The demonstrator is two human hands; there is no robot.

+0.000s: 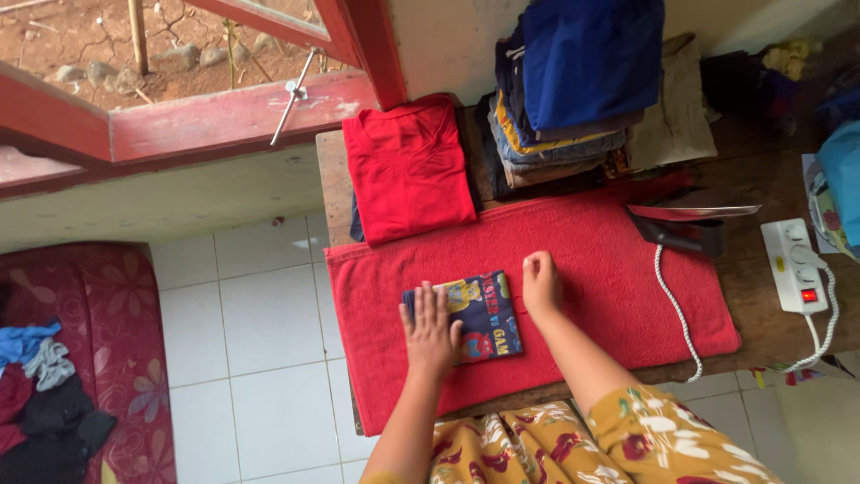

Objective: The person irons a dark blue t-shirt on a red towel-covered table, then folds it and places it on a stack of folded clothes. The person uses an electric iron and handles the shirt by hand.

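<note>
Towel (609, 269) lies across the desk (761, 332), w/ folded garment (475, 315) on its left part; left hand (430, 333) flat on garment, right hand (540, 282) on towel just right of it. Behind towel: folded shirt (408, 166) at left, clothes stack (564, 81) to its right. Iron (685, 224) at towel's right end, power strip (795, 266) further right.

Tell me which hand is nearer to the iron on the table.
Right. The right hand rests as a fist on the red towel, between the folded dark garment and the iron. The left hand lies flat on that garment, farther from the iron.
</note>
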